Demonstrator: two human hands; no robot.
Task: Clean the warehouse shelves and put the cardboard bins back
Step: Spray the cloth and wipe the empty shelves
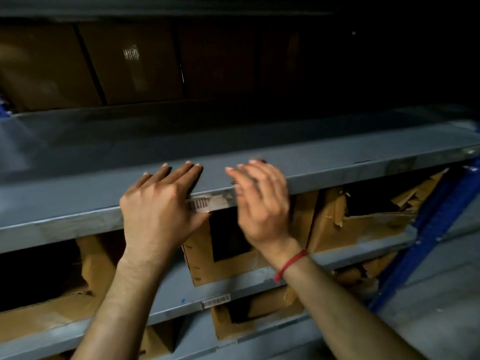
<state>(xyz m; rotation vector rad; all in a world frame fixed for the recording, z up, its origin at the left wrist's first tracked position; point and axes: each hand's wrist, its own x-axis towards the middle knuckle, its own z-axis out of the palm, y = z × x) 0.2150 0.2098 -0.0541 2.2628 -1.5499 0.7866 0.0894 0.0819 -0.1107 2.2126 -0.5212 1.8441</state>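
A grey metal shelf (337,162) runs across the middle of the view, its top bare. My left hand (161,201) lies flat on the shelf's front edge with fingers straight, its thumb under the lip beside a barcode label (205,203). My right hand (262,201) is just to the right, fingers extended over the same edge, slightly blurred; a red thread circles that wrist. Worn cardboard bins sit on the shelf below: one with a cut-out front (215,263) directly under my hands, a torn one (363,214) to the right.
More cardboard boxes (130,66) stand at the dark back of the bare shelf. Lower shelves (181,300) hold further torn bins (249,320) and another barcode label. A blue upright post (426,237) frames the rack on the right.
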